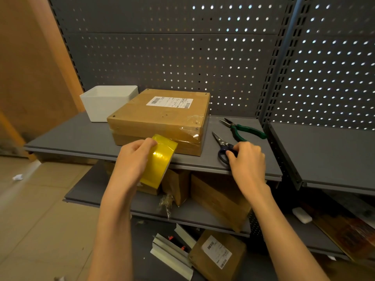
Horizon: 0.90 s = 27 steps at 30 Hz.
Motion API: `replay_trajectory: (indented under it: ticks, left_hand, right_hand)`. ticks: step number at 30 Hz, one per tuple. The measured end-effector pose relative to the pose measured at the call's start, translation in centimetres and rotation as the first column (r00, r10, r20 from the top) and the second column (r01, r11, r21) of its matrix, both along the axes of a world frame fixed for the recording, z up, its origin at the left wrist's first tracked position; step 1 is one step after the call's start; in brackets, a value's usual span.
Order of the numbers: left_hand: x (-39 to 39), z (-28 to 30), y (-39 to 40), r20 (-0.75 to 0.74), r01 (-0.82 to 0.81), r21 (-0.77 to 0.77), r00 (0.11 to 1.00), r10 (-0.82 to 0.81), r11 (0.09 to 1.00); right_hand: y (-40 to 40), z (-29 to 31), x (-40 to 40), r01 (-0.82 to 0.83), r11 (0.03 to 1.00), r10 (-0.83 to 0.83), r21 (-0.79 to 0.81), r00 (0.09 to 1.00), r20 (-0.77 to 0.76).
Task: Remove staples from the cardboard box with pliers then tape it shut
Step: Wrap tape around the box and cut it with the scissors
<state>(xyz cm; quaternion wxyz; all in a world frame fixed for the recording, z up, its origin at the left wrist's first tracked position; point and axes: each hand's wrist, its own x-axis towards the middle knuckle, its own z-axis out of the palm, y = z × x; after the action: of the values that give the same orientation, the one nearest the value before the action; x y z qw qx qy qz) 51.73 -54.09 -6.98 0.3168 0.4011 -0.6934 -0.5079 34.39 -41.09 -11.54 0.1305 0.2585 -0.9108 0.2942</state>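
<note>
A flat cardboard box (162, 116) with a white shipping label lies on the grey shelf (67, 138); clear tape runs along its front side and right corner. My left hand (134, 159) grips a yellow tape roll (160, 161) held against the box's front face. My right hand (247, 157) rests on the shelf to the right of the box, fingers closed around the dark blue handles of the scissors (222, 144), whose blades point away from me. Green-handled pliers (243, 128) lie shut on the shelf just beyond the scissors.
A white open container (107, 102) stands behind the box on the left. A grey pegboard wall (182, 53) backs the shelf. Lower shelves hold more cardboard boxes (219, 197); metal strips (172, 254) and a labelled box (219, 254) lie on the floor.
</note>
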Motion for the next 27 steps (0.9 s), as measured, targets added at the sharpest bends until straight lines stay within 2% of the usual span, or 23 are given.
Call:
replay_trajectory:
  ticks: [6, 10, 13, 19, 23, 27]
  left_hand:
    - [0.5, -1.0, -0.1, -0.009, -0.01, -0.061, 1.0, 0.01, 0.998]
    - [0.6, -1.3, 0.1, -0.06, -0.018, -0.162, 0.998, 0.009, 0.987]
    - [0.8, -1.0, 0.3, -0.074, -0.039, -0.265, 0.997, 0.02, 0.963]
    - [2.0, -0.8, 0.0, -0.068, -0.106, -0.53, 0.994, 0.083, 0.841]
    - [3.9, -0.2, -1.0, -0.058, -0.166, -0.589, 0.985, 0.164, 0.791]
    - [6.2, 0.7, -3.9, 0.02, -0.159, -0.698, 0.97, 0.241, 0.699]
  right_hand:
    - [0.0, -0.3, 0.1, -0.022, 0.998, 0.023, 0.061, 0.999, -0.024]
    - [0.2, 0.0, 0.0, -0.054, 0.994, 0.057, 0.094, 0.998, -0.027]
    - [0.7, 0.9, -0.2, -0.099, 0.993, 0.103, 0.059, 0.993, -0.065]
    - [0.7, 3.9, -0.3, -0.319, 0.939, 0.302, -0.125, 0.943, -0.139]
    - [-0.3, 5.9, 0.7, -0.429, 0.888, 0.388, -0.167, 0.893, -0.227]
    - [-2.3, 7.0, 2.2, -0.512, 0.838, 0.46, -0.188, 0.848, -0.261]
